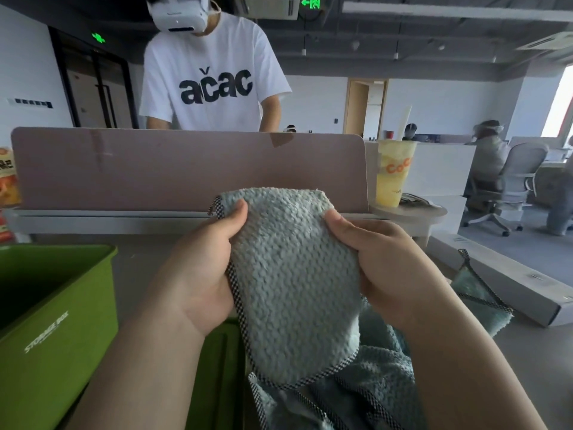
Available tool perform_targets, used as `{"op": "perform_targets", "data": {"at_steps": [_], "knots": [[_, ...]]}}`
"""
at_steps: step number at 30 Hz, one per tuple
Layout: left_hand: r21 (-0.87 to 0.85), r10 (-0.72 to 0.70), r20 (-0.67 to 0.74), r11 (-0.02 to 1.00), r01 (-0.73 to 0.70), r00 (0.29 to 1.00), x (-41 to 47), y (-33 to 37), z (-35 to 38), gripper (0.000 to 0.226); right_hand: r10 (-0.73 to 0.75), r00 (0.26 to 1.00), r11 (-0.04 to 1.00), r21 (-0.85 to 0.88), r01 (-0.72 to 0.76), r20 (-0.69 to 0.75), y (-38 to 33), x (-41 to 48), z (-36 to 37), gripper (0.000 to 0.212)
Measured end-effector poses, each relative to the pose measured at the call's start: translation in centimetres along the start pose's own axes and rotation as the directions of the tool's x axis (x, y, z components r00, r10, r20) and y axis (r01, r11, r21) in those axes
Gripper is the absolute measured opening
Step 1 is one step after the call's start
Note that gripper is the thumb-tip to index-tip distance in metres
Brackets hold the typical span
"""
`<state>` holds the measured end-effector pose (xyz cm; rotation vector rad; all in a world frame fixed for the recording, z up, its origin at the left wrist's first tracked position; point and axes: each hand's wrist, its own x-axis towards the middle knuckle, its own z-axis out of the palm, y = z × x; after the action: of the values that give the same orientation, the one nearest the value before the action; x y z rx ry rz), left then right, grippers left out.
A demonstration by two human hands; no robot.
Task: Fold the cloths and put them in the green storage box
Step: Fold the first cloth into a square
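hands lift pale teal fluffy cloth with checked trim (pixel 294 290) above cloth pile (pixel 366 383); left hand (pixel 204 268) and right hand (pixel 381 265) each pinch one side edge, likely aligning fold. green plastic storage box (pixel 59 311) waits open at left.

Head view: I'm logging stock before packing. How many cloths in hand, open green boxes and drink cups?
Fluffy teal cloth with checked trim, gripped by left hand and right hand: 1
Open green plastic storage box: 1
Yellow plastic drink cup: 1
Total: 3
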<state>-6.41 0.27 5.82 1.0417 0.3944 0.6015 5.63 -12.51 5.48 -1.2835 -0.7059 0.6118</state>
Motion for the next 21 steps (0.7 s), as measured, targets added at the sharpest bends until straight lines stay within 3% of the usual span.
{"op": "perform_targets", "data": {"at_steps": [3, 6, 10, 15, 21], "knots": [[-0.032, 0.011, -0.024, 0.999, -0.012, 1.000, 0.1, 0.1, 0.2, 0.034, 0.005, 0.999, 0.995, -0.104, 0.000, 0.051, 0.1, -0.1, 0.1, 0.041], [-0.061, 0.026, -0.053, 0.998, -0.029, 0.998, 0.1, 0.1, 0.2, 0.032, 0.028, 0.999, 0.995, -0.100, -0.024, 0.034, 0.3, -0.1, 0.2, 0.034], [-0.104, 0.054, -0.079, 0.993, -0.062, 0.995, 0.3, 0.1, 0.0, 0.031, 0.023, 0.998, 0.987, -0.162, -0.013, 0.060, 0.3, -0.1, 0.1, 0.045], [-0.157, 0.072, -0.111, 0.984, -0.089, 0.991, 0.6, 0.4, -0.4, 0.030, 0.012, 0.999, 0.980, -0.197, -0.005, 0.036, 0.5, -0.1, 0.1, 0.036], [-0.187, 0.111, -0.166, 0.972, -0.142, 0.980, 1.1, 0.5, -0.7, 0.028, 0.000, 0.992, 0.970, -0.242, 0.031, 0.125, 0.6, -0.1, -0.1, 0.035]]}}
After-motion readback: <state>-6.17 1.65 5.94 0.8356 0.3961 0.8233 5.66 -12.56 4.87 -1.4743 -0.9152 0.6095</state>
